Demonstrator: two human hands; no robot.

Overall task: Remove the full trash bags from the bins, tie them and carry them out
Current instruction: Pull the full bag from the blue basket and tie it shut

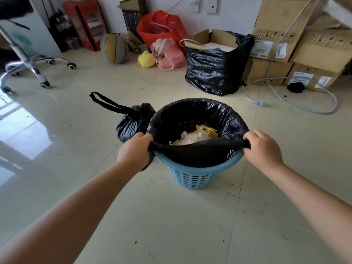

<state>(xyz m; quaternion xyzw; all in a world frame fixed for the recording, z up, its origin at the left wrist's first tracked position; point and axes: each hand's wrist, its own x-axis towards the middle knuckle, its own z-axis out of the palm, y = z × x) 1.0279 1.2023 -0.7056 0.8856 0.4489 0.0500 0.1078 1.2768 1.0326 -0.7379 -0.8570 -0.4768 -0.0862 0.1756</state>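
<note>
1. Your two bare forearms reach in from the bottom corners over the pale tiled floor point(171, 225); the tiles are glossy and speckled with dark crumbs.
2. Your left hand point(135, 149) is curled tight round the near-left edge of the black bin liner point(198, 115); your right hand point(263, 147) grips the near-right edge, fingers folded over the plastic; the liner's near rim is stretched taut between them and pulled clear of the bin's near lip.
3. You have the blue slatted bin point(192, 178) standing upright on the floor between your hands; the liner's far rim is draped over the bin's far edge; crumpled pale and yellow rubbish point(196, 137) lies low inside.
4. You see a tied black bag point(133, 122) sitting just beside the bin on its left, touching the liner, its long looped handle point(108, 103) trailing off to the left.
5. Beyond the bin: a cardboard box wrapped in black plastic point(217, 71); stacked cartons point(297, 48) to the right with a grey cable point(297, 105) looping across the floor; a pink bag point(167, 54), a red bag point(162, 25), a yellow duck toy point(146, 60) and a basketball point(114, 48) along the wall; a chair's wheeled base point(36, 67) far left.
</note>
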